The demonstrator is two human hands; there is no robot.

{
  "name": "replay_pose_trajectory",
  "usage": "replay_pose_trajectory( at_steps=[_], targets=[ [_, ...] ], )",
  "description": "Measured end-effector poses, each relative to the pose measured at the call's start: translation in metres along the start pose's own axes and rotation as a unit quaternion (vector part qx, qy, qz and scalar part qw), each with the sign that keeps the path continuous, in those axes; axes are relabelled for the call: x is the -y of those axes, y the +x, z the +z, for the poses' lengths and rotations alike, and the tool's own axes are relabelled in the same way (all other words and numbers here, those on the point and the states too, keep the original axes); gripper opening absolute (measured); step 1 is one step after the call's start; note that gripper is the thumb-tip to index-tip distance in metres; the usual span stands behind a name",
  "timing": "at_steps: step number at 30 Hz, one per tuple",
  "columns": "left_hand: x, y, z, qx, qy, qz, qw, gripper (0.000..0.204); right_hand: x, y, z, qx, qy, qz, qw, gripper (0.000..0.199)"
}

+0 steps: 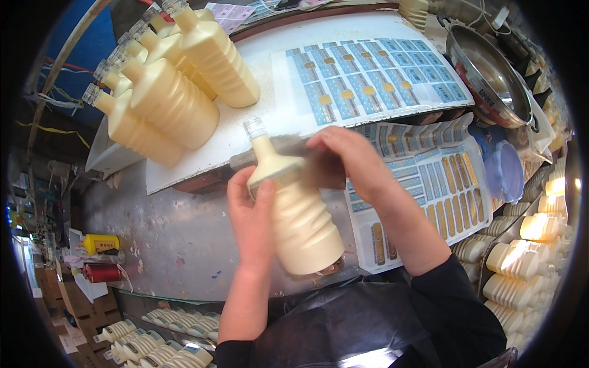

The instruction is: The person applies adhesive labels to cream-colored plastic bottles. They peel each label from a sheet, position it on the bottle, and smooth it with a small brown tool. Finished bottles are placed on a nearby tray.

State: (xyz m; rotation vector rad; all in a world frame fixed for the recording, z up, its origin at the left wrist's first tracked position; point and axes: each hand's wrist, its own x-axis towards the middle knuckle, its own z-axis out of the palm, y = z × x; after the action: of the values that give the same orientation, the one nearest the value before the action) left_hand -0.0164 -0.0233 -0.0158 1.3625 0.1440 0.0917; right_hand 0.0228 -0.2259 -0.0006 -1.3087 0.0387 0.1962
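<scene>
A cream plastic bottle [300, 230] with a ribbed body and a clear threaded neck leans in front of me, its neck tilted up and to the left. My left hand [248, 208] grips its left side near the shoulder, thumb across the front. A greyish band, perhaps a label, runs across the shoulder by that thumb. At the bottle's right side, my right hand [359, 162] is closed on a dark brown flat piece [331, 172], smeared by motion. Its lower fingers are partly hidden, and whether the piece touches the bottle I cannot tell.
Several cream bottles [178, 104] stand at the far left of the white board [270, 67]. Blue-and-gold label sheets [368, 80] lie on it; another sheet [423, 190] lies under my right forearm. A metal pan [491, 67], a lilac tub [506, 172] and racked bottles [515, 260] are at right.
</scene>
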Motion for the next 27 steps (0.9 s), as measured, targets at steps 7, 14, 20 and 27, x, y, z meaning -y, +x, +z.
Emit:
replay_pose_trajectory(
  at_steps=[7,14,20,27],
  targets=[
    [0.000,-0.001,0.001,0.003,-0.008,0.001,1.000,0.032,0.007,-0.023,0.028,-0.078,-0.249,-0.165,0.951,0.023],
    [-0.001,-0.001,-0.001,0.006,0.010,-0.018,1.000,0.034,0.000,-0.037,0.025,-0.120,-0.438,-0.473,0.755,0.026],
    [0.010,0.001,-0.017,0.070,-0.034,-0.048,0.996,0.058,0.003,-0.057,0.024,-0.017,-0.380,-0.352,0.855,0.018],
    [0.004,-0.007,-0.013,0.095,-0.022,-0.024,0.995,0.068,-0.015,-0.013,0.018,0.008,-0.176,-0.038,0.984,0.034]
  ],
)
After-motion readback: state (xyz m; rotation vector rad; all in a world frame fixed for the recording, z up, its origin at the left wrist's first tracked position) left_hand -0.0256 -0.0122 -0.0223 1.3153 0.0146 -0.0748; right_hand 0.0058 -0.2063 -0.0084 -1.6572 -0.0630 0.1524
